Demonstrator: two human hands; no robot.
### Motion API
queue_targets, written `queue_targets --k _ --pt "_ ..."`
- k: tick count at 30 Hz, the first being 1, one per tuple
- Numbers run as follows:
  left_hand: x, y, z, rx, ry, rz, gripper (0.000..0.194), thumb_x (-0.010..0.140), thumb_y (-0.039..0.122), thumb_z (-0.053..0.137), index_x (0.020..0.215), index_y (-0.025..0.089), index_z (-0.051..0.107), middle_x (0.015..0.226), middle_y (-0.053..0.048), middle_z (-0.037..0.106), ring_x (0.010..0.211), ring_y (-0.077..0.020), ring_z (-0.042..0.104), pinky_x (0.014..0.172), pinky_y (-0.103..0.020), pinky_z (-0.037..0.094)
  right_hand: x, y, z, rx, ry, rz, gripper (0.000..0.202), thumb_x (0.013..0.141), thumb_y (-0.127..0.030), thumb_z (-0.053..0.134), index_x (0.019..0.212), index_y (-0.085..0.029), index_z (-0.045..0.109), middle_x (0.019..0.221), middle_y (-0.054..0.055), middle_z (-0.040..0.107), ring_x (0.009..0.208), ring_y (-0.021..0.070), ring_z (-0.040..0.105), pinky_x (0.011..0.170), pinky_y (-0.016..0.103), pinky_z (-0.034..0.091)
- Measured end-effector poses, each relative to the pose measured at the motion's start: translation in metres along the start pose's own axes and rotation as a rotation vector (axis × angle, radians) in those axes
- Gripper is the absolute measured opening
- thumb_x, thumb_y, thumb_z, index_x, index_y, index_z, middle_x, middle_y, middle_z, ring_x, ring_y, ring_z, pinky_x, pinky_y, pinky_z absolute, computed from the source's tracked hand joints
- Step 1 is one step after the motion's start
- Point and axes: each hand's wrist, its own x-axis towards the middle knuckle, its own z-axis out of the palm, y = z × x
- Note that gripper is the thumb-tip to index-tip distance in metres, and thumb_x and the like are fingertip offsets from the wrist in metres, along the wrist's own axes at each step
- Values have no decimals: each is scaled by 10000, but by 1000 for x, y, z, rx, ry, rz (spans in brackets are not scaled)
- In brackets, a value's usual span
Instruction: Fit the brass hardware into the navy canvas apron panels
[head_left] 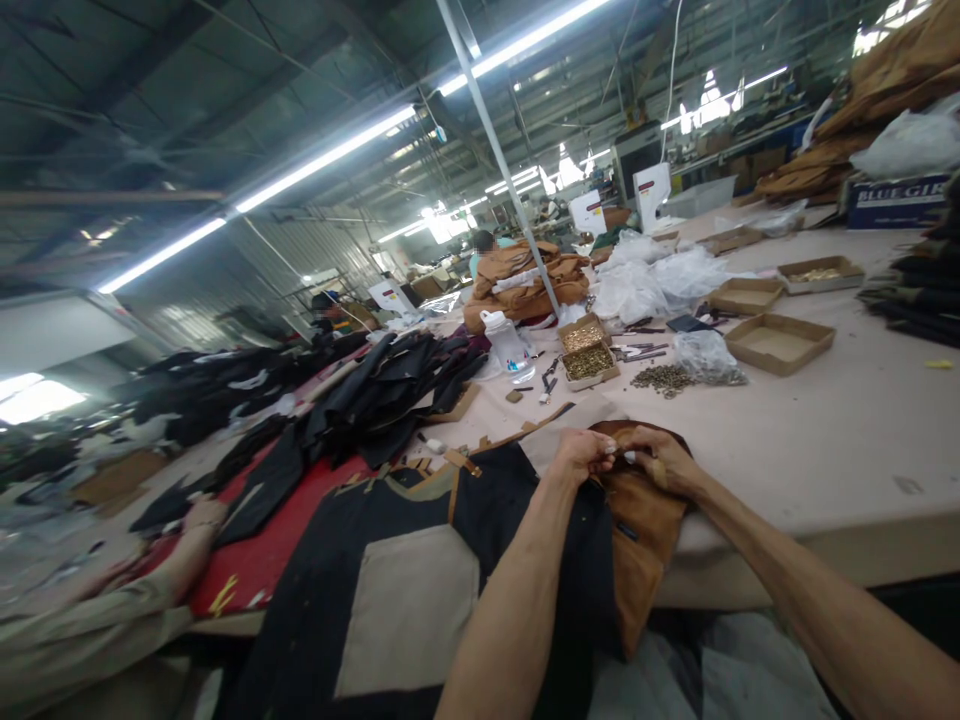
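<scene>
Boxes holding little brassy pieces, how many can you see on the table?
3: a front box and a rear box, together, right of the clear bottle, and a third box farther right. The plastic bags could hide more.

Your bare left forearm [517, 590] and right forearm [795, 570] converged on the brown lining [649, 515]; at its upper edge, your left hand [583, 455] and right hand [669, 462] pinched, fingers [640, 437] bent, fingertips close together.

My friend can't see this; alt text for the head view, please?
A person's left hand and right hand pinch the brown part of a garment at a table. Beyond sit a clear bottle and open boxes; at left, another person's hand.
</scene>
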Motion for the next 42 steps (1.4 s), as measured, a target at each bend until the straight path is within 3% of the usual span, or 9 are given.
queue_targets --k 5,9,13,20,25,29,33,35,42 --pt "4 -6 7 22 19 -64 115 724 31 623 780 67 715 573 -47 629 465 -108 571 433 -193 470 -1 1 -3 -4 22 11 223 841 -206 564 947 -207 760 938 70 712 873 215 651 813 339 521" --pt "5 -14 13 22 44 -38 111 728 41 633 785 65 726 602 -63 658 493 -119 609 457 -196 491 -1 3 -5 -1 1 94 210 822 -257 598 941 -203 762 940 62 732 873 220 659 818 338 523" --pt "3 -26 19 24 120 21 47 716 91 703 742 55 720 606 -80 673 508 -141 639 450 -200 491 -3 1 -3 -8 120 204 266 832 -308 571 997 -195 748 899 42 745 795 214 668 746 314 531" --pt "-5 -36 28 86 191 120 48 709 111 720 705 70 745 556 -71 663 496 -141 632 453 -198 480 -5 -13 1 -190 70 146 176 840 -314 621 829 -213 765 748 7 721 642 181 620 602 272 444" --pt "-5 -43 29 161 214 159 35 687 113 729 681 101 762 521 -53 649 464 -139 594 455 -214 465 -16 -24 -3 -190 89 168 152 819 -280 609 839 -211 743 773 21 725 665 194 633 614 284 463" --pt "0 -52 29 198 202 180 62 693 163 751 731 127 786 596 -53 694 525 -143 621 525 -229 500 -42 -25 -7 -310 198 228 174 813 -274 610 927 -225 733 757 32 716 629 206 630 617 306 479" --pt "-2 -58 25 344 133 379 148 717 229 761 820 134 810 682 -63 735 603 -148 645 578 -231 493 -61 -16 -4 -411 241 274 186 819 -287 603 940 -237 736 798 48 731 677 231 662 640 319 497" --pt "-5 -58 23 388 78 456 196 723 246 766 874 131 817 733 -69 753 632 -146 647 601 -233 491 -63 -14 -3 -421 251 289 212 824 -294 600 968 -233 743 818 50 736 709 237 675 669 323 510" --pt "-12 -56 22 462 12 496 243 750 294 761 941 158 823 759 -55 759 646 -144 637 613 -241 492 -59 -20 -5 -420 221 337 236 845 -319 572 969 -215 745 831 46 740 712 218 671 689 303 507"
